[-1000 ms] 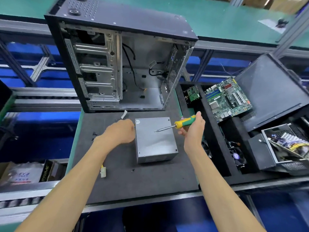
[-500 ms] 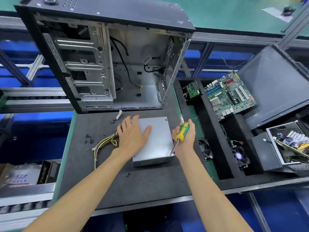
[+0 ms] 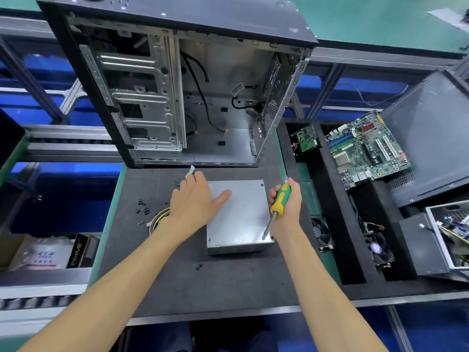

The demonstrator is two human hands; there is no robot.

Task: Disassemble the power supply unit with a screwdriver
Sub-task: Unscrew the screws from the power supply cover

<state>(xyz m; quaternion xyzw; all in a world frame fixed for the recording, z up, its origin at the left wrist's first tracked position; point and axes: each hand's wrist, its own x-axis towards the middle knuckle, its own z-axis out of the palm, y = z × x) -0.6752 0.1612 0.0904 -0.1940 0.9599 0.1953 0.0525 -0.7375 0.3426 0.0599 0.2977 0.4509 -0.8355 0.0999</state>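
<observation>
The grey metal power supply unit [image 3: 241,219] lies flat on the dark mat in front of me. My left hand [image 3: 195,201] rests flat on its left part, fingers straight and spread. My right hand [image 3: 286,207] grips a green and yellow screwdriver [image 3: 278,204] by the handle, shaft pointing down toward me. The tip sits at the unit's near right corner, by a screw hole. A bundle of yellow and purple cables [image 3: 158,217] comes out of the unit's left side, partly hidden by my left wrist.
An open, stripped computer case [image 3: 177,85] stands upright behind the unit. Several small black screws [image 3: 142,207] lie on the mat [image 3: 177,288] at the left. To the right, black foam trays hold a motherboard [image 3: 368,151], a small card [image 3: 305,141], fans [image 3: 378,247] and a side panel [image 3: 431,138].
My left hand moved from the unit's left edge onto its top and lies flat. My right hand turned the screwdriver from pointing left to pointing down at the near right corner.
</observation>
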